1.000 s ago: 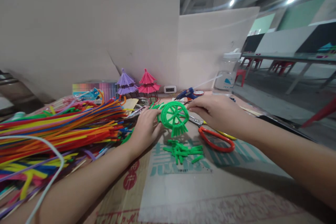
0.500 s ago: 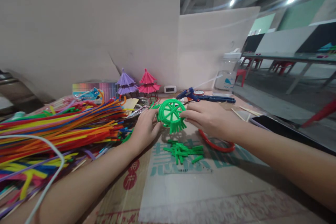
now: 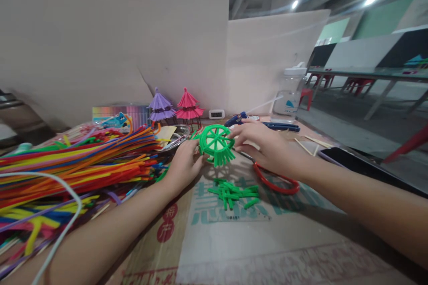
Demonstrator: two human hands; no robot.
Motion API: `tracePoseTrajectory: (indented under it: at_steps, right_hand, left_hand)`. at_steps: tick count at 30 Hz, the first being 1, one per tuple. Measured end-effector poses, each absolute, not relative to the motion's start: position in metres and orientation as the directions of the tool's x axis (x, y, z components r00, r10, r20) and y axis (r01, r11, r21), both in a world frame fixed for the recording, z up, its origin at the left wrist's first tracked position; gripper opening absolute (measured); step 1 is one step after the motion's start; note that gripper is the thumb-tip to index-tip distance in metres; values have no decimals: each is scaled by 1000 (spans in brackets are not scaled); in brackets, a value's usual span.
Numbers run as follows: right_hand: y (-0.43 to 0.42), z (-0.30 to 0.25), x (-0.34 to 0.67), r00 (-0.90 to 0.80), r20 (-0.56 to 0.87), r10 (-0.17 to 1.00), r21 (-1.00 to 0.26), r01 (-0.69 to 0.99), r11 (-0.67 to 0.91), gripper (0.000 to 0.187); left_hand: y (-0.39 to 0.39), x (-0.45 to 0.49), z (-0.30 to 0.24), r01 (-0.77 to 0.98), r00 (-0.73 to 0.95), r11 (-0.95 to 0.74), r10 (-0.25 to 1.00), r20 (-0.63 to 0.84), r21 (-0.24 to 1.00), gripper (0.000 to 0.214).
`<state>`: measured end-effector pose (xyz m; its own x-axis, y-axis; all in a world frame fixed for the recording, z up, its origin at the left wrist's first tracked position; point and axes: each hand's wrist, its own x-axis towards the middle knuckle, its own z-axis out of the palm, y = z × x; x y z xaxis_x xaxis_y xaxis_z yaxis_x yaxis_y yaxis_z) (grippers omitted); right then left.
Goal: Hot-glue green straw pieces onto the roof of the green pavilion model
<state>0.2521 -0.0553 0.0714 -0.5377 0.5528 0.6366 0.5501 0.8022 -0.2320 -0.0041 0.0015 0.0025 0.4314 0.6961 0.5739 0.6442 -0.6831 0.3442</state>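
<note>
A round green pipe-cleaner frame (image 3: pixel 216 139) with spokes and a fringe of short pieces along its lower edge is held up over the table. My left hand (image 3: pixel 185 160) grips its left side between thumb and fingers. At the right rim, my right hand (image 3: pixel 264 142) has its fingers bent, their tips against the frame; the exact contact is partly hidden. Below lies a loose pile of short green pipe-cleaner pieces (image 3: pixel 230 192). Red-handled scissors (image 3: pixel 277 185) rest under my right hand, the blades partly covered.
Bundles of coloured pipe cleaners (image 3: pixel 76 160) fill the left side, with a white cable (image 3: pixel 78 205) in front. Behind stand a purple pavilion (image 3: pixel 161 107), a pink pavilion (image 3: pixel 189 104), a small clock (image 3: pixel 216 114), a blue glue gun (image 3: pixel 237 119) and a bottle (image 3: pixel 287 95). A phone (image 3: pixel 347 162) lies right.
The green frame has tilted and shifted slightly left. My right hand has risen a little and its fingers have spread at the rim, with the thumb now showing below. My left hand stays nearly still.
</note>
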Motion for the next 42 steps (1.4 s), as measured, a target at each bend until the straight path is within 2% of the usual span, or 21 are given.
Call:
tracePoseTrajectory:
  at_steps: [2, 4, 5, 7, 12, 14, 16, 19, 21, 25, 28, 34, 39, 42]
  right_hand:
    - [-57, 75, 250, -379, 604, 701, -578, 397, 713, 12]
    - [-57, 79, 250, -289, 510, 810, -795, 201, 572, 13]
    - [-57, 81, 251, -264, 468, 844, -848, 134, 512, 16]
    - [-56, 85, 253, -217, 412, 885, -891, 105, 441, 21]
    - [-47, 91, 264, -173, 376, 910, -883, 231, 408, 15]
    - [-43, 93, 270, -179, 359, 916, -860, 317, 399, 13]
    - [-38, 94, 277, -162, 379, 911, -783, 469, 409, 16]
    - [-29, 95, 289, -110, 455, 884, -550, 745, 376, 20]
    - [-21, 91, 300, -96, 482, 871, -382, 872, 307, 22]
    - [2, 68, 327, -86, 492, 866, -75, 987, 141, 27]
    - [19, 42, 346, -142, 457, 878, 53, 990, 132, 29]
    - [26, 8, 352, -176, 454, 874, 73, 984, 160, 26]
    - [25, -4, 340, -305, 426, 852, 63, 949, 309, 29]
    - [28, -9, 340, -314, 429, 847, 9, 939, 343, 27]
  left_hand:
    - [5, -5, -1, 616, 417, -682, 707, 572, 393, 27]
    - [7, -6, -4, 590, 410, -680, 717, 564, 436, 30]
    - [8, -6, -5, 578, 407, -679, 721, 561, 454, 31]
    - [9, -6, -6, 556, 405, -673, 731, 549, 488, 33]
    - [9, -6, -5, 511, 411, -649, 760, 503, 564, 32]
    - [9, -6, -6, 515, 403, -629, 777, 484, 582, 31]
    - [9, -6, -6, 535, 385, -598, 801, 459, 596, 30]
    - [7, -6, -4, 559, 369, -566, 824, 430, 606, 25]
    - [5, -5, -2, 572, 365, -556, 831, 420, 603, 22]
    - [4, -4, 0, 590, 356, -547, 837, 416, 594, 21]
    - [5, -3, -1, 577, 359, -555, 832, 424, 600, 22]
    - [8, -4, -5, 585, 362, -547, 837, 410, 599, 24]
    - [9, -5, -8, 605, 359, -536, 844, 399, 589, 27]
    - [8, -5, -9, 616, 353, -530, 847, 397, 583, 26]
